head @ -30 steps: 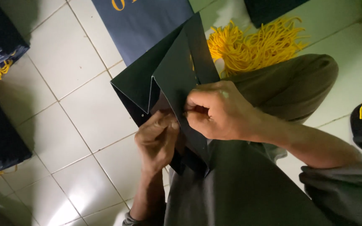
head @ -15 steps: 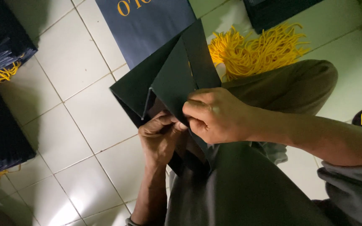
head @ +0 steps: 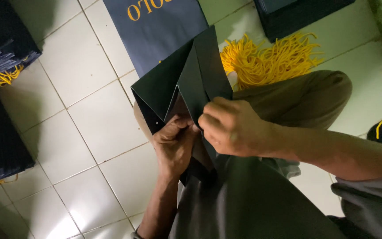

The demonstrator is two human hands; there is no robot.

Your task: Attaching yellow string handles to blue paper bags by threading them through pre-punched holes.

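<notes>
A dark green paper bag, partly opened with its side gusset folded in, is held over my lap. My left hand grips its lower edge from below, fingers curled into the opening. My right hand pinches the bag's folded edge just right of the left hand, fingers closed on the paper. Both hands touch each other at the bag's mouth. A small punched hole shows on the bag's left panel. Whether a cord is in my fingers is hidden.
A heap of yellow cords lies on the white tiled floor behind my knee. A flat navy bag lies ahead. Stacks of dark bags with yellow handles stand at left, another stack at top right.
The bag and both hands have shifted slightly up and right in view. My right hand has slid lower along the folded edge, closer to the left hand.
</notes>
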